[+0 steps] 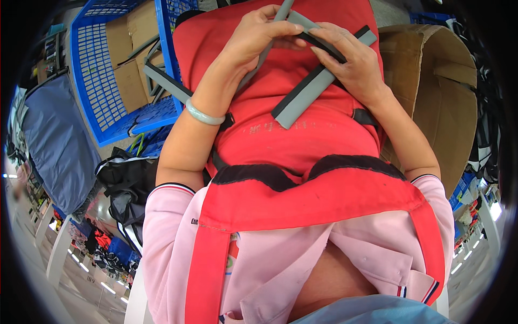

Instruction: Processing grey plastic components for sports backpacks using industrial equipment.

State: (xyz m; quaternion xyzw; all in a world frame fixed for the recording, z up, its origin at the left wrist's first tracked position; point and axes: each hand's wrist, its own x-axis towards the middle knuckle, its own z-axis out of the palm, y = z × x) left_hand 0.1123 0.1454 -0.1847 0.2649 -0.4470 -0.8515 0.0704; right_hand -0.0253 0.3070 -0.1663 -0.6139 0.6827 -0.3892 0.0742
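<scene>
My left hand is raised over the red apron on my lap, its thumb and fingertips closed on a grey-and-black strip. The other side of that strip is pinched by my right hand, so the hands nearly meet. A long grey band runs down past my left fingers; whether it is the same piece I cannot tell. Under my right hand a flat grey strip with a black edge lies slantwise across the apron. Another such strip reaches from my left forearm toward the basket.
At the left stands a blue plastic basket lined with cardboard, more strips inside. A large open cardboard box stands at the right. Dark blue fabric and a black bag are on the left.
</scene>
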